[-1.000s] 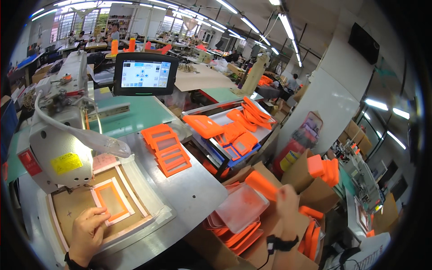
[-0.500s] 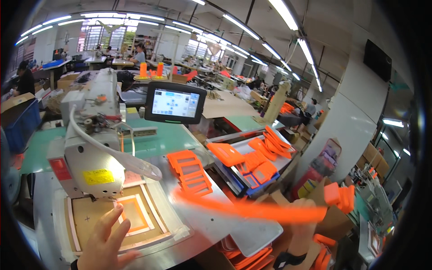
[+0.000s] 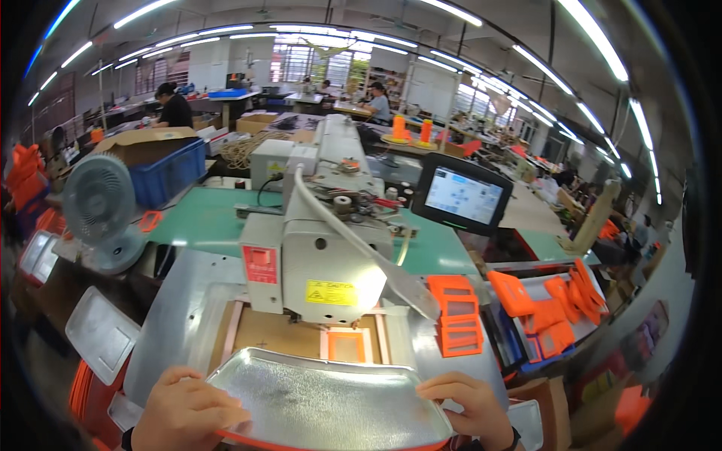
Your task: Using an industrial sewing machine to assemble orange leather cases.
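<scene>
Left of the sewing machine (image 3: 323, 259): desk fan (image 3: 100, 199), and nearer than it a loose silver-faced panel (image 3: 103, 334), its support hard to make out. On the near side of the machine: left hand (image 3: 188, 410), half closed on the left end of the silver-lined orange piece (image 3: 331, 398); grip underneath hidden. Piece sits in front of the machine, near edge cut off by the frame, and it covers part of the brown template (image 3: 278, 331) below the machine head. Small orange frame (image 3: 333, 347) there, lower edge close to hidden. Right hand (image 3: 466, 406) half closed at piece's right end, thumb unclear. Right of machine: stacked orange frames (image 3: 460, 319), then tilted touchscreen (image 3: 462, 197), icons too blurred.
</scene>
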A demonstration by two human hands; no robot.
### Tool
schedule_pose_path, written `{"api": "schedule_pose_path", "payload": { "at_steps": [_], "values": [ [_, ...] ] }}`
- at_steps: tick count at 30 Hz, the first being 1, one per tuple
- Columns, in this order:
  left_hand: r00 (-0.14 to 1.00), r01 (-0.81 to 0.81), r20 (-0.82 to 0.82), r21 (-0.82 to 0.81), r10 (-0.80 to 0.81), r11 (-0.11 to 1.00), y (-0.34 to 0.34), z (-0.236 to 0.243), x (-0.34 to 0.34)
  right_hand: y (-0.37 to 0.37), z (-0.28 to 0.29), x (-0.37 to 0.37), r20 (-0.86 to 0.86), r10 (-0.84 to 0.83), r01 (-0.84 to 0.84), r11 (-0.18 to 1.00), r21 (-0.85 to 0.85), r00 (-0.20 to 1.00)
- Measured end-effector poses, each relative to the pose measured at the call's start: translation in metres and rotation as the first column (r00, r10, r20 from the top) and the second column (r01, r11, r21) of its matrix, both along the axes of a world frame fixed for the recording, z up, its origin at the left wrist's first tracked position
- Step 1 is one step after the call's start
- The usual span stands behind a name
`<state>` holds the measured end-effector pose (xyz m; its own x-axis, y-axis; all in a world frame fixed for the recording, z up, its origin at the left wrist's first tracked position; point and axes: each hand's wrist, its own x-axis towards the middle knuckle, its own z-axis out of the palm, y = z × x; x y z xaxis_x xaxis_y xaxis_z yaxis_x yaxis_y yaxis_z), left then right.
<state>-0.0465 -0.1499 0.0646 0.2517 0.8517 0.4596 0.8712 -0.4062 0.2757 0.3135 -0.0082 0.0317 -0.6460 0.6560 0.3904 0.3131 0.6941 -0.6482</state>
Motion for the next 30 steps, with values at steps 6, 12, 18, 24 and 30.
{"api": "schedule_pose_path", "payload": {
  "at_steps": [6,12,18,24,30],
  "values": [
    [0.996,-0.05,-0.077,-0.031,0.047,0.998,0.031,-0.033,-0.031,0.042,-0.011,-0.03,0.113,0.137,-0.135,0.99,-0.024,0.984],
    [0.988,-0.1,-0.117,0.012,0.1,0.995,0.054,-0.033,-0.029,0.072,-0.025,-0.042,0.174,0.167,-0.173,0.985,0.02,0.971],
    [0.972,-0.059,-0.226,0.045,0.067,0.997,0.068,-0.054,-0.032,0.084,-0.035,-0.041,0.287,0.123,-0.176,0.97,0.165,0.95],
    [0.966,-0.032,-0.256,0.006,0.032,0.999,0.058,-0.078,-0.015,0.087,-0.048,-0.039,0.459,0.175,-0.323,0.908,0.268,0.871],
    [0.987,0.03,-0.154,-0.112,-0.047,0.993,0.053,-0.095,-0.02,0.087,-0.042,-0.039,0.502,0.263,-0.402,0.896,0.189,0.824]
  ]
}}
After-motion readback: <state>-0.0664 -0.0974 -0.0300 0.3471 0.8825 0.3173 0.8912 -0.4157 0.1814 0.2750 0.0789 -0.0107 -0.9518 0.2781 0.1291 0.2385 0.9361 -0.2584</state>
